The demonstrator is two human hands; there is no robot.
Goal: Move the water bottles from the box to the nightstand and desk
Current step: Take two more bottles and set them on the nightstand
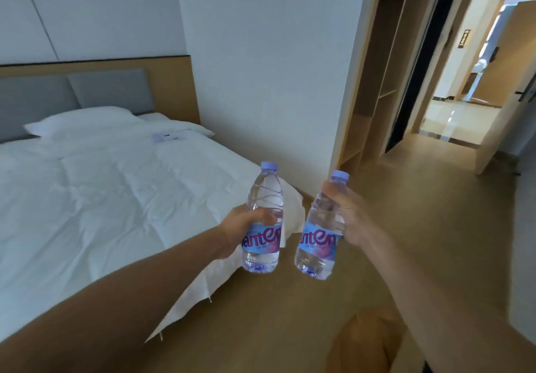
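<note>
Two in transit: left hand [243, 226] curls its grip round the left bottle [265, 195], right hand [352, 217] round the right bottle [317, 246]; next, likely, finding the unseen nightstand.

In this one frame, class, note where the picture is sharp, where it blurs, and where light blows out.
Head view: sharpest on the left water bottle and right water bottle; blur softens the door handle; glare washes out the hallway floor; the wide-angle lens slants the wall edge.

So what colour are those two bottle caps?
The left bottle's cap and the right bottle's cap are pale lilac; clearest in the head view.
</note>
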